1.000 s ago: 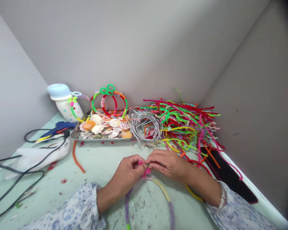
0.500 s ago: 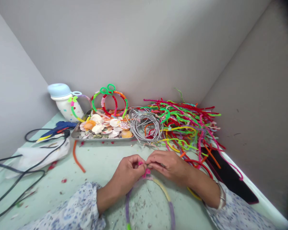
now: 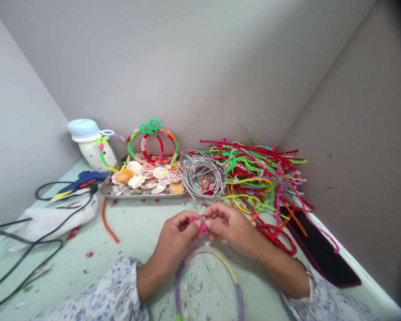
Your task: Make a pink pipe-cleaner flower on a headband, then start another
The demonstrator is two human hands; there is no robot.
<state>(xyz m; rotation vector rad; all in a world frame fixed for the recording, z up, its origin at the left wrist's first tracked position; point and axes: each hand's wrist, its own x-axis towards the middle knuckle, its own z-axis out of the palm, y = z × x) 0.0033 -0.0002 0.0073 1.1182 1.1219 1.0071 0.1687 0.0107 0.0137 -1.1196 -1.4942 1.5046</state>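
Left hand (image 3: 173, 236) and right hand (image 3: 232, 225), equally near, both pinch the pink pipe cleaner (image 3: 200, 225) between them, just above the wrapped headband (image 3: 227, 268).

Shell tray (image 3: 137, 195), glue gun (image 3: 83, 178) (blue), wire hoops (image 3: 200, 178)

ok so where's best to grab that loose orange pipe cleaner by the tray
Pinch the orange pipe cleaner near its middle, coming straight down from above. It lies flat and alone on the table, so fingers can close across it; the far end sits close to the tray rim. The left hand is nearest but pinches a pink piece.
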